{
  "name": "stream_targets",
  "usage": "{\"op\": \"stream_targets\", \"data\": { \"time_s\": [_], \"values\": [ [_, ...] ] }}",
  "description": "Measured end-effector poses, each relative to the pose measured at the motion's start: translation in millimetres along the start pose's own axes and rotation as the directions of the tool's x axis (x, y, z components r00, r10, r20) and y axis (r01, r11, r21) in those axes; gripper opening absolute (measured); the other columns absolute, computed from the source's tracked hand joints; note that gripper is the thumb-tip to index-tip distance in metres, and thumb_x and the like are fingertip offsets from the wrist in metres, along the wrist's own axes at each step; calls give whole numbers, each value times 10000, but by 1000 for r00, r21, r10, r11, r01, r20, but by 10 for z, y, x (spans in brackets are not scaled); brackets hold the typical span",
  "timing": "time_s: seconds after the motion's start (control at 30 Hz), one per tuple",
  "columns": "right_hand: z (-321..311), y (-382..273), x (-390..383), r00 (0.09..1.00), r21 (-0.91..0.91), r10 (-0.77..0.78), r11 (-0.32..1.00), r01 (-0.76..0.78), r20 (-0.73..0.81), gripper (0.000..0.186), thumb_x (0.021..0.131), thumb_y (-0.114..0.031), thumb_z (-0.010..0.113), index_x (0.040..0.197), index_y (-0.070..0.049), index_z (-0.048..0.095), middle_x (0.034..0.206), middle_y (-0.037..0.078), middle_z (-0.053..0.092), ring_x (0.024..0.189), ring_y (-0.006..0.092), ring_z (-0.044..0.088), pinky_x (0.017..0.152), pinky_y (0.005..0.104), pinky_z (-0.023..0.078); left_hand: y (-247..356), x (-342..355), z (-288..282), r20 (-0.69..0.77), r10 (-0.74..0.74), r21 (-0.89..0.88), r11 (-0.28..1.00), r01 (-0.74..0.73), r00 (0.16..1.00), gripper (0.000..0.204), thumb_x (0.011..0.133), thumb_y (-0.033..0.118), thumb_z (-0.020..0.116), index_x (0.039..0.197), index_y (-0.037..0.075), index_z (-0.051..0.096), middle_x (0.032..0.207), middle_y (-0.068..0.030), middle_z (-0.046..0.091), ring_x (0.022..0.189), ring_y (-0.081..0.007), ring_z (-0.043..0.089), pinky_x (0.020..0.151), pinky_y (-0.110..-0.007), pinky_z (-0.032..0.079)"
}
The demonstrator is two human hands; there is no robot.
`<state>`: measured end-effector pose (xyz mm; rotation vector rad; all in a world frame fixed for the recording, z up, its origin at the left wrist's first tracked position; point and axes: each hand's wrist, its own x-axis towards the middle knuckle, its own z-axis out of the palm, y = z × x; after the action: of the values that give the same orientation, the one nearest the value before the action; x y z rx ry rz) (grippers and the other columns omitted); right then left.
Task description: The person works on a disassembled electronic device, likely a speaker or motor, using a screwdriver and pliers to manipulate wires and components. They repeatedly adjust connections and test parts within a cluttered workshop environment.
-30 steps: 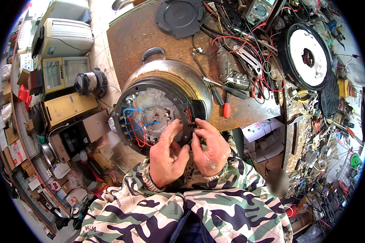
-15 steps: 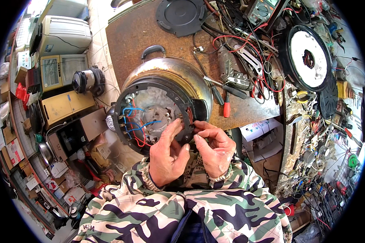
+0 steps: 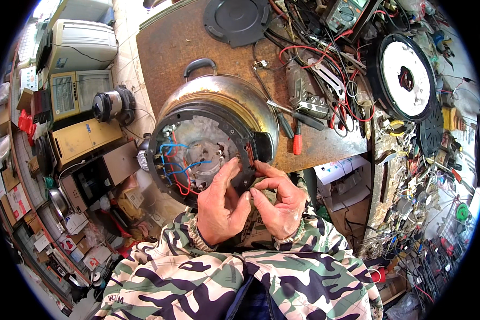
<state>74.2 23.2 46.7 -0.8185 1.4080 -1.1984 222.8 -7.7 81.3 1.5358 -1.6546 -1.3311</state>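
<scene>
Pot (image 3: 224, 88) on table (image 3: 162, 53), wired base (image 3: 200, 130) facing near; left hand (image 3: 218, 205), curved, at base's near rim; right hand (image 3: 280, 205), curled, to its right; whether either grips anything, cannot tell.

Left head-worn fisheye: faces down from above, near metal pot (image 3: 218, 93).

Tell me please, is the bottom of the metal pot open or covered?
Open: inside the black ring, no cover hides the blue wires and red wires; the left hand is at the ring's edge.
</scene>
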Motion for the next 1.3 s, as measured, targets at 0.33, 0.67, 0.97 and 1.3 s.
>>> {"op": "stream_targets", "data": {
  "time_s": [0.33,0.67,0.97,1.3],
  "values": [
    [-97,-50,92,993,-136,-80,987,91,88,132,759,28,751,876,8,692,1228,228,700,986,302,713,892,368,552,-3,-12,25,-25,52,58,997,-51,998,617,824,-47,652,1416,-73,481,1227,-243,676,827,-231,723,691,-313,559],
    [-76,-73,169,995,25,89,996,-90,43,135,873,63,731,1005,49,708,1256,227,684,1100,215,662,988,336,508,32,11,-62,-195,109,-11,994,-113,975,510,840,-68,677,1335,-29,565,1135,-189,692,721,-206,693,622,-301,552],
    [-309,-67,256,982,157,173,971,-183,74,177,878,88,698,1047,36,709,1232,223,686,1038,265,696,927,405,568,-277,-239,-50,-310,395,-4,909,-416,865,340,694,-35,780,1021,16,699,886,-81,693,641,-216,647,527,-317,524],
    [-381,-410,241,931,39,330,940,-340,158,158,897,-25,714,1038,-28,642,1387,263,588,1283,357,576,1095,527,445,-516,-240,7,-321,491,38,861,-507,810,318,642,163,664,924,18,699,835,-49,640,616,-136,558,490,-235,441]
  ]
}}
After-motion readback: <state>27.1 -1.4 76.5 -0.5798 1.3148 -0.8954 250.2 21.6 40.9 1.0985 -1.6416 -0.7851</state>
